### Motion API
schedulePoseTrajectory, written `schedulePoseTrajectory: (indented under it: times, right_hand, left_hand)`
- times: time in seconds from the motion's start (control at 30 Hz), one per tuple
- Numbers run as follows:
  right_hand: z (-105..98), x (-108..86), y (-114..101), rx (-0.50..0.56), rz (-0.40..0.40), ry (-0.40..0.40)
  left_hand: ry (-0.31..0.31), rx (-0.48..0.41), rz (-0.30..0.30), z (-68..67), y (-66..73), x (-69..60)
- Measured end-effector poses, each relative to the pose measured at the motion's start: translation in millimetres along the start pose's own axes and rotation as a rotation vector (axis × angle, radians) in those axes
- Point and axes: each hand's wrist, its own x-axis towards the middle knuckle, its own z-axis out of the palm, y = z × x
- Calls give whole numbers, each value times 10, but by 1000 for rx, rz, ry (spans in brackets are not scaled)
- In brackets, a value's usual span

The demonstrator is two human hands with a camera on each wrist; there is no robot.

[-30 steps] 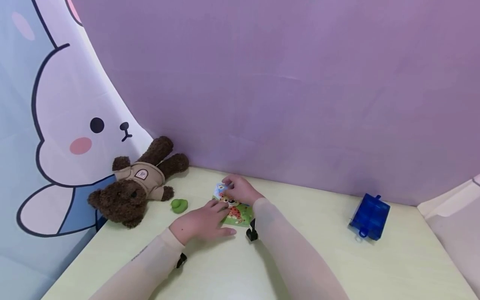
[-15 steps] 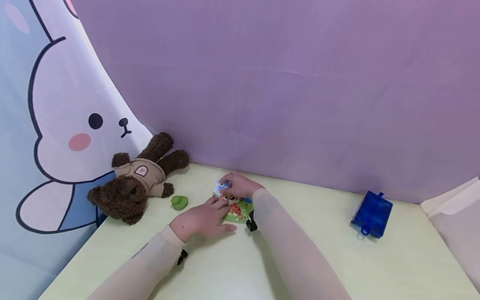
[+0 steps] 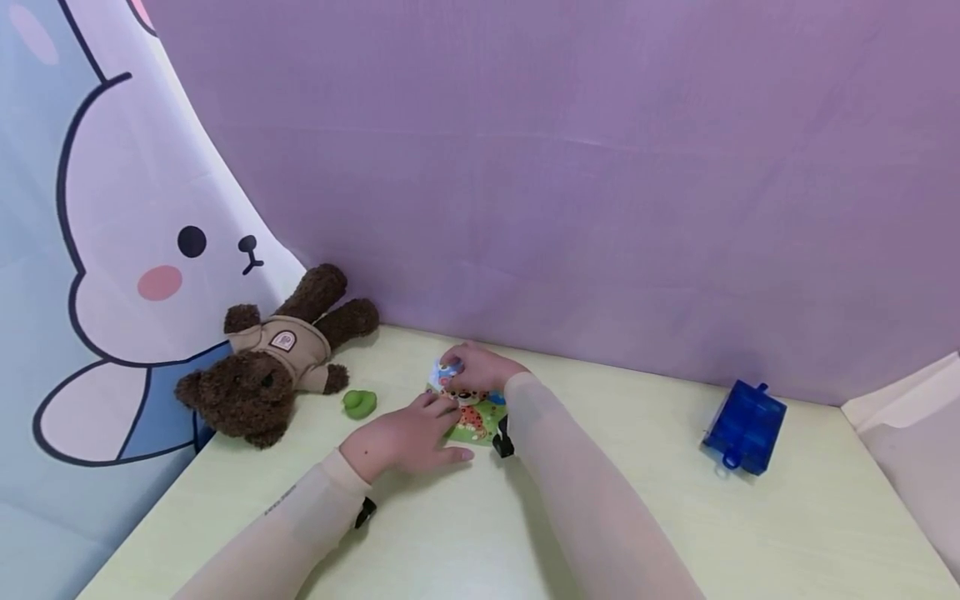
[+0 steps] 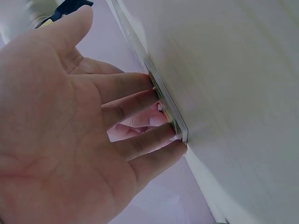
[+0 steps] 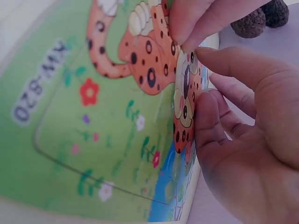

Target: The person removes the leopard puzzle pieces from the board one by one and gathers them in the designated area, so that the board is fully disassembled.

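Observation:
A thin picture puzzle board (image 3: 486, 429) with a spotted leopard on green grass lies on the table. My left hand (image 3: 408, 437) rests on its left side, fingers extended; in the left wrist view the left fingertips (image 4: 166, 135) meet the board's edge. My right hand (image 3: 483, 371) reaches over the far left part of the board. Seen from the right wrist, the right thumb and forefinger hold the edge of the leopard-face puzzle piece (image 5: 184, 100), which looks slightly raised from the board. Left fingertips touch the board close by. The right hand covers part of the board's far side.
A green toy duck (image 3: 360, 405) sits left of the board. Behind it a brown teddy bear (image 3: 296, 354) in a beige shirt lies against the printed curtain. Far to the right is a blue translucent container (image 3: 746, 429) with loops. A purple cloth (image 3: 600, 208) borders the table's back.
The right hand has shifted only slightly over the far left part of the board. The left hand has stayed on the board. The head view has tilted a little.

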Motion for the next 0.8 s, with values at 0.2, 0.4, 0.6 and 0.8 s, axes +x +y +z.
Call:
schedulePoseTrajectory:
  times: [0.2, 0.4, 0.6, 0.8]
  right_hand:
    - [-18, 33, -15, -23, 12, -12]
    - [-33, 41, -35, -25, 17, -15]
    - [-39, 64, -13, 21, 23, -14]
    - [-21, 106, 11, 56, 14, -5]
  left_hand:
    - [4, 2, 21, -3, -16, -11]
    - [4, 11, 11, 9, -32, 9]
    - [-4, 15, 0, 22, -35, 22]
    - [2, 20, -5, 53, -50, 23]
